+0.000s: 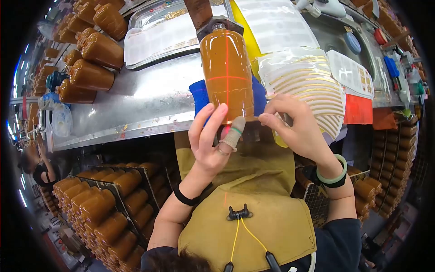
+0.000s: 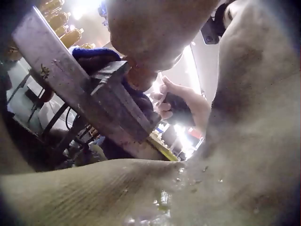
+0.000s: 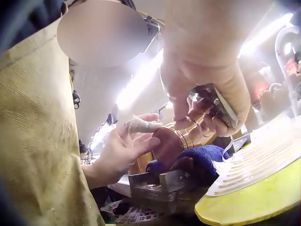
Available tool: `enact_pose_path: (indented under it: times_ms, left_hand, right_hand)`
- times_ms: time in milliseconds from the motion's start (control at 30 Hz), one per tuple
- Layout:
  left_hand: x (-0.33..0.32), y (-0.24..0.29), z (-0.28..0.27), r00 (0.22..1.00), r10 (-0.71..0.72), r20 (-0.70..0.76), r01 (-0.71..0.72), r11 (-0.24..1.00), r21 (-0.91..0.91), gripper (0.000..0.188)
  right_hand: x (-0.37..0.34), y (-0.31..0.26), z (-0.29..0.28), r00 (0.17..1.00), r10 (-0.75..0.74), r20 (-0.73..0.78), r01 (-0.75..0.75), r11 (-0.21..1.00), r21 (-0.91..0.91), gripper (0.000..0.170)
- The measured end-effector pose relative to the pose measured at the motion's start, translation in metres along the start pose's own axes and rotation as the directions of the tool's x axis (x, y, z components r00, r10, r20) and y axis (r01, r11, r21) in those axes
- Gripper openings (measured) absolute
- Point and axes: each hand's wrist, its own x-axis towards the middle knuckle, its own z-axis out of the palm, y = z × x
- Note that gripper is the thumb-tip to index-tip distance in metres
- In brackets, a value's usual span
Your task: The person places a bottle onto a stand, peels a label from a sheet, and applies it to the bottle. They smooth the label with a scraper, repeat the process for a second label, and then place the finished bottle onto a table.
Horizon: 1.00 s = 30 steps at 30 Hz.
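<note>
An amber-brown glossy bottle [image 1: 226, 72] lies on a blue cloth [image 1: 199, 95], with red cross lines on it and its base facing the person. Nearly straight fingers of the left hand [image 1: 210, 140] touch the base; one wears a pale cover [image 1: 232, 137] with a green band. Beside the base, the right hand [image 1: 299, 129] has its thumb and forefinger close together. The right wrist view shows this right hand [image 3: 207, 75] curled round a dark, metallic flat tool [image 3: 222, 107], near thin gold bands at the bottle's base [image 3: 167, 146]. Whether it pinches a band is unclear.
Right of the bottle, a white sheet [image 1: 301, 75] carries curved gold strips, beside a sink [image 1: 333, 38]. A metal tray [image 1: 131, 56] stands behind, left of the bottle's neck. More brown bottles [image 1: 93, 75] line the left; racks of bottles [image 1: 97, 204] stand below the bench.
</note>
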Motion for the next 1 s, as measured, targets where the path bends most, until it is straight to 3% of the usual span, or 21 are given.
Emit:
enact_pose_path:
  times_ms: [67, 100, 133, 233, 333, 400, 467, 500, 533, 600, 633, 667, 733, 767, 867, 900, 1000]
  left_hand:
    - [0.006, -0.001, -0.003, 0.997, -0.023, 0.076, 0.030, 0.995, -0.091, 0.034]
    - [0.001, -0.012, 0.018, 0.981, -0.008, -0.196, -0.044, 0.964, -0.260, 0.037]
    - [-0.005, -0.013, 0.018, 0.981, -0.006, -0.195, -0.046, 0.964, -0.261, 0.037]
    - [-0.010, -0.007, 0.005, 0.968, -0.246, -0.043, 0.226, 0.938, -0.262, 0.034]
    - [-0.018, -0.006, 0.010, 0.962, -0.255, -0.099, 0.225, 0.943, -0.243, 0.035]
    - [-0.016, -0.002, 0.005, 0.967, -0.249, -0.059, 0.237, 0.959, -0.154, 0.030]
    - [-0.009, 0.000, 0.006, 0.994, -0.051, -0.101, 0.054, 0.998, 0.034, 0.024]
    - [-0.006, 0.000, 0.000, 0.999, 0.017, -0.030, -0.015, 0.996, 0.087, 0.024]
    - [-0.006, 0.000, 0.002, 0.999, 0.018, -0.030, -0.015, 0.996, 0.088, 0.024]
    - [-0.006, -0.003, 0.008, 0.994, -0.084, -0.075, 0.071, 0.984, -0.163, 0.034]
    - [-0.009, -0.011, 0.017, 0.980, -0.067, -0.187, 0.021, 0.971, -0.239, 0.041]
    - [-0.013, -0.011, 0.017, 0.980, -0.067, -0.186, 0.020, 0.971, -0.240, 0.041]
    - [-0.021, -0.008, 0.012, 0.957, -0.282, -0.064, 0.251, 0.920, -0.302, 0.043]
    - [-0.023, -0.006, 0.013, 0.939, -0.336, -0.076, 0.289, 0.890, -0.353, 0.041]
    - [-0.031, -0.004, 0.015, 0.940, -0.313, -0.134, 0.256, 0.909, -0.328, 0.038]
    - [-0.020, -0.001, 0.009, 0.975, -0.187, -0.120, 0.172, 0.978, -0.121, 0.036]
    - [-0.016, 0.002, 0.000, 0.995, -0.099, -0.023, 0.100, 0.994, 0.038, 0.036]
  right_hand:
    - [0.001, 0.001, 0.002, 1.000, -0.001, 0.000, 0.001, 1.000, 0.007, 0.015]
    - [0.002, 0.001, 0.002, 1.000, -0.005, 0.001, 0.005, 1.000, 0.014, 0.015]
    - [0.003, 0.000, 0.001, 1.000, -0.005, -0.001, 0.005, 1.000, 0.015, 0.015]
    - [0.004, -0.005, 0.000, 0.997, 0.074, 0.019, -0.074, 0.997, 0.027, 0.016]
    - [0.004, -0.003, 0.000, 0.997, 0.076, 0.024, -0.078, 0.995, 0.058, 0.016]
    - [0.004, 0.000, -0.001, 0.999, 0.044, 0.004, -0.044, 0.999, 0.010, 0.015]
    - [0.004, 0.002, -0.001, 0.999, 0.045, 0.006, -0.045, 0.999, -0.001, 0.015]
    - [0.004, 0.002, -0.001, 0.999, 0.045, 0.008, -0.045, 0.999, -0.011, 0.016]
    - [0.004, 0.002, -0.001, 0.999, 0.045, 0.008, -0.045, 0.999, -0.011, 0.016]
    - [0.005, 0.001, -0.001, 0.998, 0.067, 0.010, -0.067, 0.998, -0.005, 0.016]
    - [0.005, -0.001, -0.002, 0.998, 0.066, 0.009, -0.066, 0.998, -0.006, 0.016]
    - [0.006, -0.005, -0.002, 0.998, 0.067, 0.021, -0.066, 0.998, -0.013, 0.016]
    - [0.005, -0.007, -0.003, 0.997, 0.070, 0.033, -0.069, 0.997, -0.018, 0.017]
    - [0.005, -0.007, -0.002, 0.996, 0.080, 0.036, -0.080, 0.997, -0.017, 0.017]
    - [0.006, -0.007, -0.002, 0.996, 0.083, 0.040, -0.082, 0.996, -0.018, 0.017]
    - [0.006, -0.006, -0.002, 0.996, 0.080, 0.037, -0.079, 0.997, -0.021, 0.017]
    - [0.005, -0.004, -0.002, 0.995, 0.090, 0.040, -0.089, 0.996, -0.031, 0.017]
